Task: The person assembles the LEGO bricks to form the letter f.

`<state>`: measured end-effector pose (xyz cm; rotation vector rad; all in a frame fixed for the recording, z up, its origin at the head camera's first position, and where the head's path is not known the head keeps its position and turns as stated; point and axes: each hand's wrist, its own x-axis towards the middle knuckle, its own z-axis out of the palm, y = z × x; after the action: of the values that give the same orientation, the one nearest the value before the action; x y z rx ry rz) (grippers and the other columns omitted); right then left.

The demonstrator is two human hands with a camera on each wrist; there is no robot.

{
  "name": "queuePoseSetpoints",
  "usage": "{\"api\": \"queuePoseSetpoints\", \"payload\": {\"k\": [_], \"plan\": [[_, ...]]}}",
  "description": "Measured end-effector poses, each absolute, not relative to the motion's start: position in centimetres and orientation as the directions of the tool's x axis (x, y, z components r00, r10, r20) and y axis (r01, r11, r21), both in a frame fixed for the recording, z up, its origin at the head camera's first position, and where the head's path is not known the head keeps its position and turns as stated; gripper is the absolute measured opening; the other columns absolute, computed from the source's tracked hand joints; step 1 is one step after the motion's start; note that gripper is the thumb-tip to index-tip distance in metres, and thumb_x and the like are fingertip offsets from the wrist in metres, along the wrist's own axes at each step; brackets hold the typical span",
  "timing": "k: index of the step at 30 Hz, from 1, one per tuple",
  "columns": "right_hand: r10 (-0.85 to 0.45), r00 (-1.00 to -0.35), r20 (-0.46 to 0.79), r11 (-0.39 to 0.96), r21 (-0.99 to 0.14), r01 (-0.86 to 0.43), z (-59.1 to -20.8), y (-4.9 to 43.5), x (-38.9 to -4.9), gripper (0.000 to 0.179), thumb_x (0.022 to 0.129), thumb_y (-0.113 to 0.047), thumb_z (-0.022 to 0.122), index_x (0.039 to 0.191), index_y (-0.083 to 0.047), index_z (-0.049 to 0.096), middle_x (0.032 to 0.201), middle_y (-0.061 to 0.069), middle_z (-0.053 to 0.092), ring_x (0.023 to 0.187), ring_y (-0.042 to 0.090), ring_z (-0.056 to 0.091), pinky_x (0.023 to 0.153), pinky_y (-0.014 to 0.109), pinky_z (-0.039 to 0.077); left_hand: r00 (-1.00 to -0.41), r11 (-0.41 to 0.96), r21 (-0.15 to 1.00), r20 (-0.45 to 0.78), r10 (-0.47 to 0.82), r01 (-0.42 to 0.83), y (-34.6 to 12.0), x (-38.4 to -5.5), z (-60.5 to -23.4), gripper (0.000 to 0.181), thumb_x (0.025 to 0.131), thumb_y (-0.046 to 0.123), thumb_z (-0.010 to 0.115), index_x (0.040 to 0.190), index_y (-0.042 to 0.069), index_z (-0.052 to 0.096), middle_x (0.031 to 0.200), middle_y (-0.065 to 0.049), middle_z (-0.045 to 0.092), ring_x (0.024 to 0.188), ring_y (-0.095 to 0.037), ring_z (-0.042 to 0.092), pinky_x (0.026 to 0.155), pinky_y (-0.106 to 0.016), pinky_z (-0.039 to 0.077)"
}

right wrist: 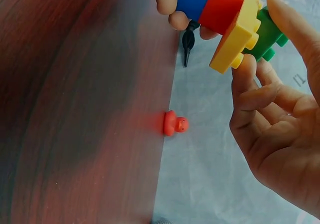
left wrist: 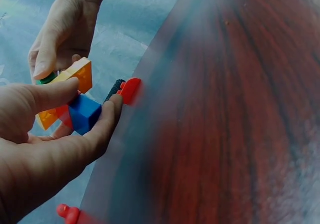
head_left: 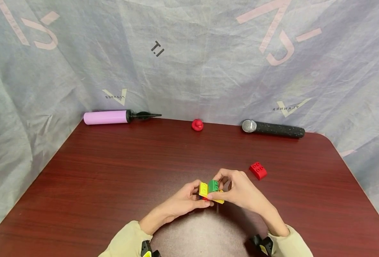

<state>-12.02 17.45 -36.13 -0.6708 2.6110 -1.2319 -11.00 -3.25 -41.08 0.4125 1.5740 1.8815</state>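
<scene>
L hand (head_left: 183,200) pinching 1 blue brick (right wrist: 194,0), 1 red (right wrist: 220,11); R hand (head_left: 243,191) pinching 1 green (right wrist: 265,32); 1 yellow (right wrist: 236,32) btwn.

The table (head_left: 128,160) was dark red-brown, streaked with darker grain. The joined blocks (right wrist: 221,8) were blue, red, yellow and green — each one solid colour. Along the far edge, the pump (head_left: 107,117) was lilac and black, the small toy (head_left: 197,125) plain red, the microphone (head_left: 276,129) speckled black — its head silver. The loose block (head_left: 258,171), toward the right edge, was red.
</scene>
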Motion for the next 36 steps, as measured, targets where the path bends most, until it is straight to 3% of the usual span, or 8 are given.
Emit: {"api": "queuePoseSetpoints", "payload": {"k": [8, 17, 22, 28, 36], "plan": [[-0.488, -0.873, 0.024, 0.577, -0.742, -0.342, -35.81, 17.33, -12.06, 0.029, 0.072, -0.025, 0.088, 0.085, -0.015, 0.063, 0.068, -0.008, 0.057, 0.059, 0.007, 0.055, 0.051, 0.022, 0.045, -0.75, -0.09, 0.958, -0.154, 0.644, -0.274, -3.09, -10.86, -41.11, 0.026, 0.091, -0.007, 0.061, 0.113, -0.005, 0.049, 0.103, -0.007, 0.065, 0.094, -0.014, 0.064, 0.081, -0.022, 0.05], [-0.496, -0.868, 0.013, 0.579, -0.741, -0.341, -35.66, 17.08, -11.9, 0.027, 0.073, -0.023, 0.087, 0.084, -0.015, 0.063, 0.068, -0.009, 0.057, 0.06, 0.005, 0.054, 0.052, 0.022, 0.046, -0.763, -0.057, 0.964, -0.167, 0.624, -0.258, -3.06, -10.66, -41.17, 0.025, 0.089, -0.008, 0.063, 0.111, -0.004, 0.052, 0.105, -0.016, 0.067, 0.096, -0.017, 0.065, 0.081, -0.024, 0.052], [-0.498, -0.867, 0.016, 0.575, -0.743, -0.344, -35.59, 17.07, -11.87, 0.027, 0.073, -0.022, 0.087, 0.083, -0.016, 0.063, 0.068, -0.009, 0.056, 0.059, 0.005, 0.054, 0.053, 0.022, 0.047, -0.76, -0.061, 0.965, -0.161, 0.63, -0.255, -3.06, -10.58, -40.98, 0.027, 0.089, -0.007, 0.064, 0.114, -0.004, 0.054, 0.106, -0.013, 0.068, 0.101, -0.023, 0.067, 0.084, -0.027, 0.052], [-0.508, -0.862, 0.009, 0.567, -0.75, -0.342, -35.75, 17.11, -11.8, 0.027, 0.072, -0.022, 0.087, 0.081, -0.016, 0.062, 0.065, -0.008, 0.055, 0.058, 0.006, 0.053, 0.051, 0.022, 0.045, -0.766, -0.025, 0.974, -0.161, 0.622, -0.225, -3.0, -10.58, -40.96, 0.025, 0.087, -0.004, 0.067, 0.11, -0.004, 0.057, 0.101, -0.01, 0.069, 0.093, -0.015, 0.064, 0.079, -0.024, 0.051], [-0.508, -0.861, 0.028, 0.562, -0.746, -0.356, -35.86, 17.11, -11.7, 0.027, 0.072, -0.024, 0.088, 0.078, -0.018, 0.062, 0.065, -0.009, 0.057, 0.059, 0.006, 0.054, 0.05, 0.021, 0.044, -0.764, -0.047, 0.963, -0.179, 0.62, -0.264, -2.72, -10.59, -41.0, 0.027, 0.086, -0.008, 0.067, 0.112, -0.005, 0.058, 0.097, -0.006, 0.068, 0.091, -0.014, 0.064, 0.08, -0.026, 0.051]]}}
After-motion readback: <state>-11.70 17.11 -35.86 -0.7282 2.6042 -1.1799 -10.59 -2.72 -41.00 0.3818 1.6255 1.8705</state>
